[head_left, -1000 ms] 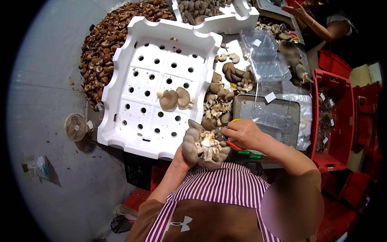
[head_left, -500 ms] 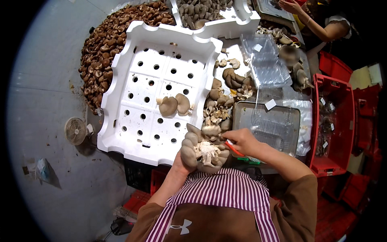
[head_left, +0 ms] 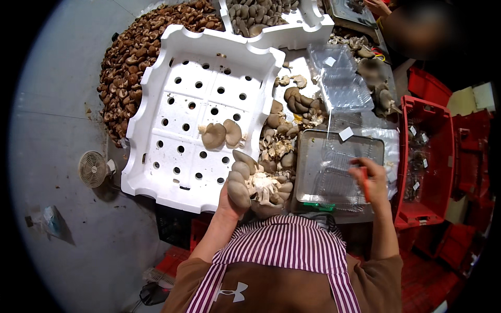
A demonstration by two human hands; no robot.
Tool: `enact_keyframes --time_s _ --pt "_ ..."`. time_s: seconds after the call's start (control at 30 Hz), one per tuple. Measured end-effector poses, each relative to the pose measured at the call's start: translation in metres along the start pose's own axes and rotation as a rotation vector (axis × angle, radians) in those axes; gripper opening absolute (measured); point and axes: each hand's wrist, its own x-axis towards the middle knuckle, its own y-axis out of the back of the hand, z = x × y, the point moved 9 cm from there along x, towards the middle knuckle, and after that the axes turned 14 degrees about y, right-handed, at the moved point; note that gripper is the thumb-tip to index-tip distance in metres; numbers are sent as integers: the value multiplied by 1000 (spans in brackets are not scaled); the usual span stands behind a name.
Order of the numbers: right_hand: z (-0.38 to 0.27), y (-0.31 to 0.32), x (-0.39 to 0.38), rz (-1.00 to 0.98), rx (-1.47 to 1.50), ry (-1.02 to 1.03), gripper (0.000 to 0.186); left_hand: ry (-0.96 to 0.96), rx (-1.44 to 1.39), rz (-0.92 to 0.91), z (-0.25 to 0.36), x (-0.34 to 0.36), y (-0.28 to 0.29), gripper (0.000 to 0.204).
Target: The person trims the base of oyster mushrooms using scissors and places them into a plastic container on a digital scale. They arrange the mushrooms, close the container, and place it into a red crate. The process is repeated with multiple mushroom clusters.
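Note:
In my left hand [head_left: 227, 202], a large cluster of grey oyster mushrooms [head_left: 239, 189] is gripped from its left side, its pale cut stem base facing up. My right hand [head_left: 374, 181] is raised over the right part of a metal tray [head_left: 308, 180], well apart from the cluster. Its fingers are closed around an orange-red-handled tool [head_left: 365, 189]; the working end cannot be made out. Two loose oyster mushrooms [head_left: 214, 135] lie inside a white foam crate [head_left: 172, 128] with round holes, just beyond my left hand.
Brown shiitake mushrooms [head_left: 122, 78] are heaped left of the crate. Oyster mushrooms and trimmings [head_left: 279, 148] lie between crate and tray. Clear plastic boxes [head_left: 342, 86] are stacked behind the tray. A red crate [head_left: 441, 172] stands right, a fan [head_left: 93, 169] left. Another person's hand [head_left: 377, 7] shows far right.
My right hand has moved from beside the cluster rightward over the metal tray, taking the orange-red-handled tool along. My left hand still holds the cluster. The view has shifted slightly.

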Motion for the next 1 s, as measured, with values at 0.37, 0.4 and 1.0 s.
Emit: enact_keyframes --time_s 0.37,0.4,1.0 --pt "314 110 -234 349 -569 -604 50 -651 1487 1044 88 -89 -18 59" --pt "324 101 -240 355 -490 -596 50 -641 1501 1049 85 -87 -14 59" --pt "-91 -65 -47 -179 9 242 23 -492 1610 1001 69 -110 23 73"
